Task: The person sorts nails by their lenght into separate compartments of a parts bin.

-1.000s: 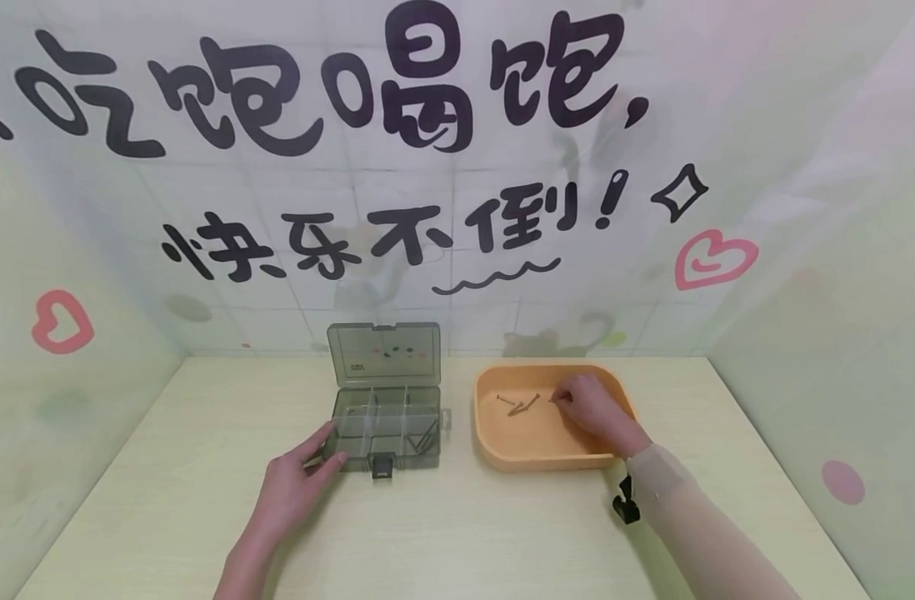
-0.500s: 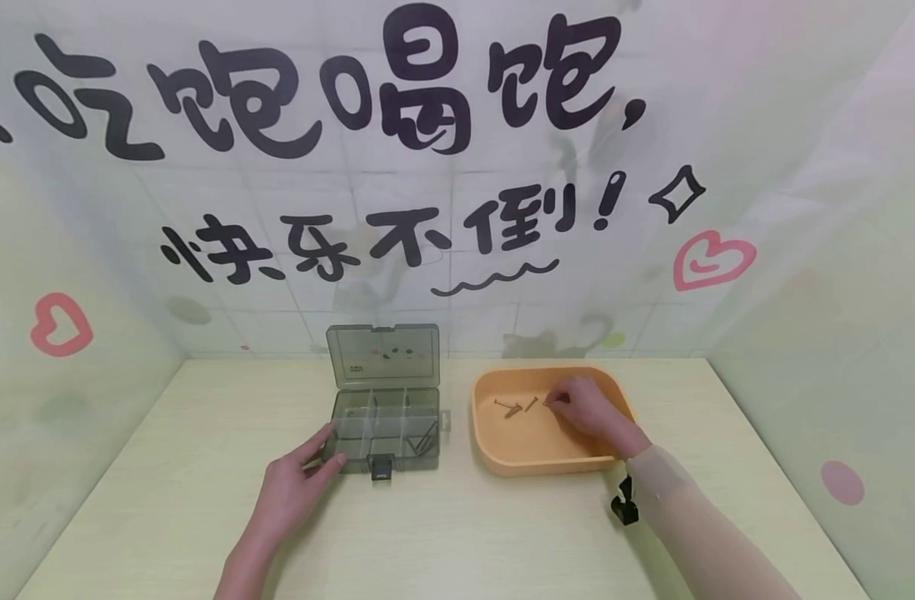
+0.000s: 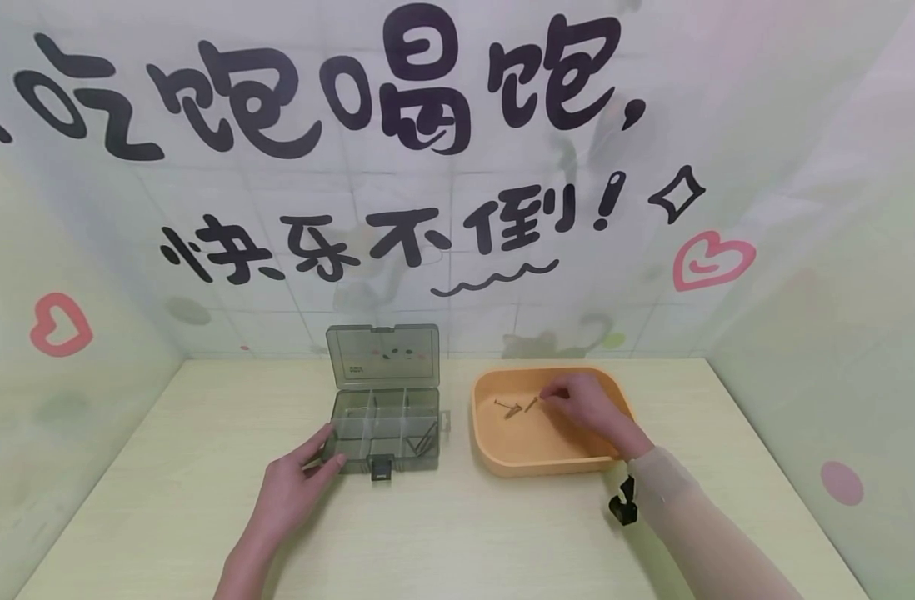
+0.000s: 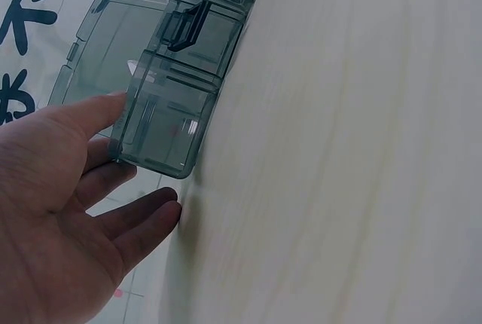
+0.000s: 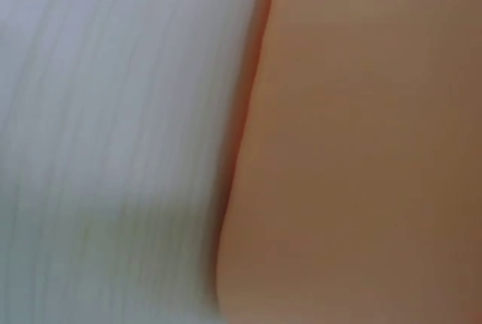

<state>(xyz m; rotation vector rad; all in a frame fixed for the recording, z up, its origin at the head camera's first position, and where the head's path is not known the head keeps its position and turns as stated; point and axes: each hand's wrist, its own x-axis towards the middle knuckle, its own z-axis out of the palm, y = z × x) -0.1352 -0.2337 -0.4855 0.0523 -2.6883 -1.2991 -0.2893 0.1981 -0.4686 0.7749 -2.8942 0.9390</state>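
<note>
In the head view, an organizer box (image 3: 412,460) of smoky clear plastic stands with its lid (image 3: 386,358) raised. My left hand (image 3: 296,483) holds the box's left end, thumb at the front corner and index finger farther back; the left wrist view shows other fingers beneath and beside the end wall. Several long, thin screws (image 3: 425,437) lie in the front right compartment. To the right, my right hand (image 3: 581,400) is inside an orange tray (image 3: 547,463), thumb and index fingertips pinching a small screw that they mostly hide. More screws (image 3: 513,411) lie on the tray floor left of those fingertips.
A pale wood-grain table (image 3: 457,533) carries both containers. A printed backdrop (image 3: 457,317) rises behind them and along both sides. A black device (image 3: 624,504) hangs at the right wrist. The right wrist view is blurred, showing only tray wall (image 5: 339,151) and table.
My right hand has shifted slightly left and up within the tray, and the screw at its fingertips has become mostly hidden. The left hand and the box have stayed in place.
</note>
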